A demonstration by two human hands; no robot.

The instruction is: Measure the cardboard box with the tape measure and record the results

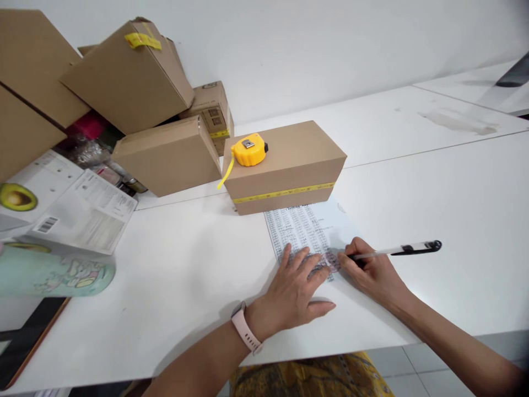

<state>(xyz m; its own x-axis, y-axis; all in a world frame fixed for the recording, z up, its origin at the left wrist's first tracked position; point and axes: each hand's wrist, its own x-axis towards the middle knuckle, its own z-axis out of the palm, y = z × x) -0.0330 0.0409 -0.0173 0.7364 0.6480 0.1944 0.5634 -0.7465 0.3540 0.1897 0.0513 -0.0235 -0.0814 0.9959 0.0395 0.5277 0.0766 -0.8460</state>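
Note:
My left hand [295,286] lies flat with fingers spread on a printed sheet of paper [308,229] on the white table [185,275]. A pale pink watch is on that wrist. My right hand [374,270] is closed around a clear pen with a black cap [397,251], and its tip touches the lower part of the sheet. Just beyond the sheet stands a cardboard box [289,165] with a yellow tape band along its side. A yellow tape measure [248,150] rests on the box's top left, its tape end hanging over the edge.
Several cardboard boxes [132,82] are piled at the back left against the white wall. White cartons with an avocado picture [53,204] and a pale green bottle [53,273] lie at the left. A second white table surface [413,121] adjoins at the back right.

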